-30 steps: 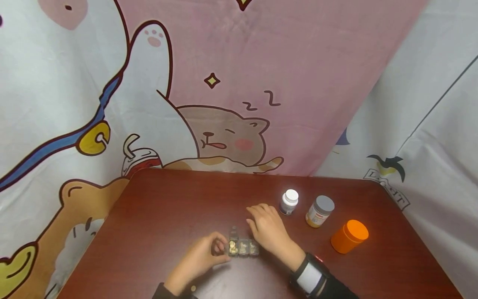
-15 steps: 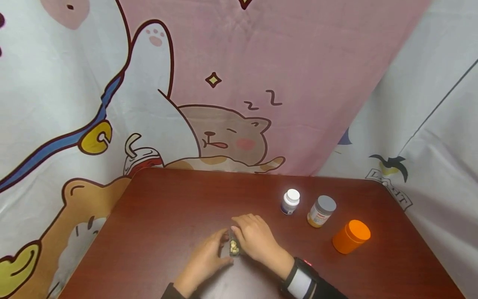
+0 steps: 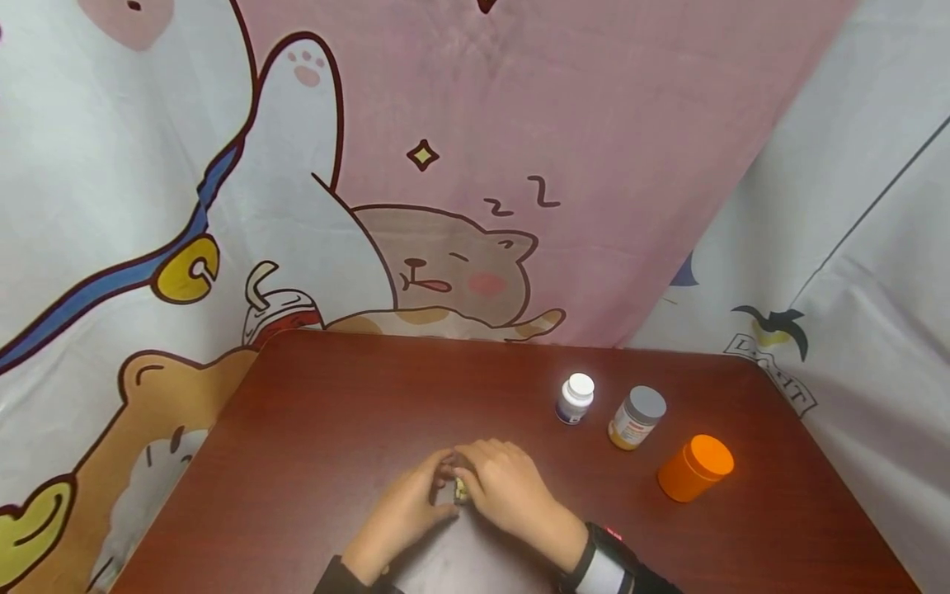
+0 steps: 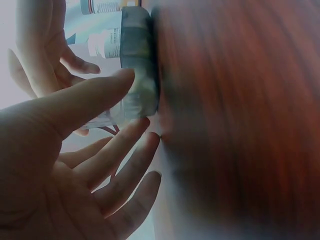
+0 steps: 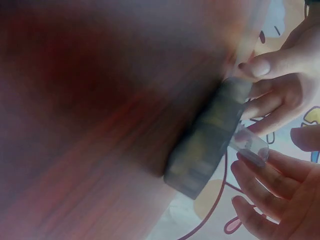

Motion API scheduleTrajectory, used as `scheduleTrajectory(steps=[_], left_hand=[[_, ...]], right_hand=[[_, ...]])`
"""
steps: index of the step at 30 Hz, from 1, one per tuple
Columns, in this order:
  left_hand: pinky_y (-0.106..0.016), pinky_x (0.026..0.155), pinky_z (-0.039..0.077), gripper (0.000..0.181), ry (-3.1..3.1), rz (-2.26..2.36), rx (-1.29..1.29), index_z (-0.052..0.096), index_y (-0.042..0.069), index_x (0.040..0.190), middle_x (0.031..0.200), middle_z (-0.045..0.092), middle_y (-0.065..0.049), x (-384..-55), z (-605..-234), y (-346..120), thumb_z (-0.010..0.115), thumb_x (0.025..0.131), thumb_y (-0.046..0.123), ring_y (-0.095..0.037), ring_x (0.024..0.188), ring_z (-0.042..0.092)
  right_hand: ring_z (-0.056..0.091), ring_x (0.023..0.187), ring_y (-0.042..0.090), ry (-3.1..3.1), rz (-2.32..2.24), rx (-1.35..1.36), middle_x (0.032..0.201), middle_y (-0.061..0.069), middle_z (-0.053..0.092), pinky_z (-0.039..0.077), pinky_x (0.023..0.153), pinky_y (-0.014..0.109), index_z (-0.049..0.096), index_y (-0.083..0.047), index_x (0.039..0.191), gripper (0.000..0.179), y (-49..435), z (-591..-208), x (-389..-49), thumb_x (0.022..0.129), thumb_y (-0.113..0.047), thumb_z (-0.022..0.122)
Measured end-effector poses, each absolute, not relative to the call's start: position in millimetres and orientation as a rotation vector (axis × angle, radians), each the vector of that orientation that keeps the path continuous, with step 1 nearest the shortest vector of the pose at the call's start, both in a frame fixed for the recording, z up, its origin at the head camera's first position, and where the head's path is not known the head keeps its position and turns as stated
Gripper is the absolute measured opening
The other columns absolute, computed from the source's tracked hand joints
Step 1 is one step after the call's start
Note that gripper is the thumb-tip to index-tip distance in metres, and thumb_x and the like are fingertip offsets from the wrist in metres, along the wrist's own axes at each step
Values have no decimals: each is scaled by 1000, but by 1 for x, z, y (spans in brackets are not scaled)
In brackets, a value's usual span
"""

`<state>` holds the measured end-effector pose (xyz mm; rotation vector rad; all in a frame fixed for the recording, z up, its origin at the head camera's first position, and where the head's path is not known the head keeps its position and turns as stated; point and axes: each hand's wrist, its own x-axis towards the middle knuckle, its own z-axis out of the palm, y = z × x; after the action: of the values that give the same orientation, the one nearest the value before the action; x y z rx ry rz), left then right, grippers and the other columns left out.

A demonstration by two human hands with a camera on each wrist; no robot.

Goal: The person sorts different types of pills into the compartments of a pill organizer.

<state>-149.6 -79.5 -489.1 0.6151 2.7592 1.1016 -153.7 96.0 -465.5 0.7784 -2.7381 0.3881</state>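
Observation:
Between the hands on the table lies a small see-through pill organizer (image 5: 205,145) with several compartments in a row. Pale yellow tablets (image 3: 462,492) show in its left compartment, whose clear lid (image 5: 251,146) is raised. My left hand (image 3: 406,505) holds the organizer's left end between thumb and fingers. Above the organizer, my right hand (image 3: 508,488) touches the raised lid with its fingertips, the fingers loosely extended. From the head view the right hand hides the other compartments. In the left wrist view the organizer (image 4: 136,42) appears beyond the left thumb.
To the right stand a white bottle (image 3: 575,399), a jar with a grey lid (image 3: 637,417) and an orange jar (image 3: 694,469), all upright and capped. The brown table (image 3: 356,396) ends at a cartoon-printed cloth (image 3: 594,124) behind.
My right hand has moved left and slightly nearer, from the organizer's right side to over it, reaching the raised lid. The left hand stays at the left end. The bottles have not moved.

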Motion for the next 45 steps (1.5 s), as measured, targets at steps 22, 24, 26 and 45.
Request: scheduleTrajectory(steps=[22,24,26,45], left_hand=[[-54,85,53,65,2881,966,628,51,6,130,112,70,-10,-148,-492,-71,77,70,14,-26,97,63],[-53,85,54,64,2885,960,622,52,6,130,112,70,-10,-148,-492,-71,76,71,14,-26,96,63],[-53,85,54,63,2886,953,619,52,6,129,111,70,-10,-147,-492,-71,76,72,15,-26,96,63],[-54,81,54,56,2907,951,614,56,6,124,108,72,-9,-147,-491,-71,75,73,20,-26,94,64]], right_hand=[[59,102,22,-2703,-215,1024,115,6,66,57,83,42,65,-8,117,47,92,-476,-109,86,-43,60],[59,102,21,-2695,-293,1030,115,6,66,57,83,42,65,-9,117,48,90,-476,-107,85,-44,60],[58,102,21,-2691,-323,1032,115,5,66,57,83,42,65,-9,117,47,89,-475,-106,85,-44,60],[58,98,19,-2673,-328,1073,112,3,66,57,79,39,65,-9,115,42,91,-467,-107,77,-27,66]])
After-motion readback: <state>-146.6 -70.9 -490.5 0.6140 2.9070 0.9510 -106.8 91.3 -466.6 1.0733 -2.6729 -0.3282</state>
